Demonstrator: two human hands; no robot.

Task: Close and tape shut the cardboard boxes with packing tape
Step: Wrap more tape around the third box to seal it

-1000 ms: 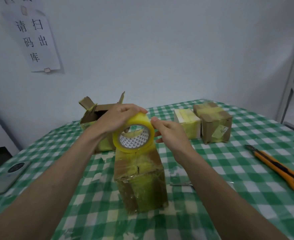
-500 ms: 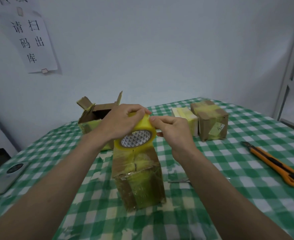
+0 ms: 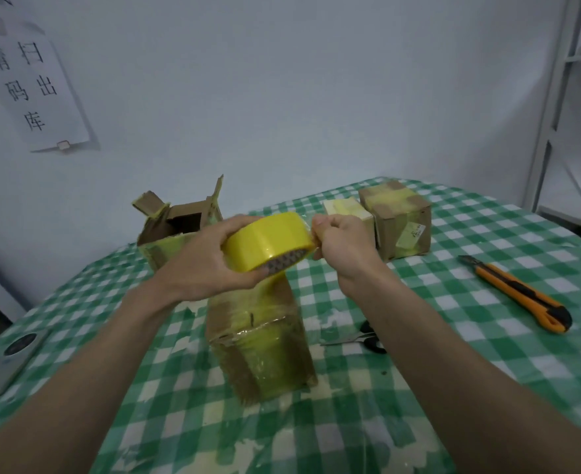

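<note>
here, left hand (image 3: 200, 268) grips the yellow packing-tape roll (image 3: 268, 241) above the taped brown cardboard box (image 3: 261, 340); right hand (image 3: 342, 242) pinches its free end, probably to draw out a strip.

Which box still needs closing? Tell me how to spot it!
Look at the green checked table, at its far left edge by the wall. The open box sits there, behind the left hand. Unlike the other boxes, its flaps stick up.

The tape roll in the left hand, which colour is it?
Yellow; the tape roll shows best in the head view.
</note>
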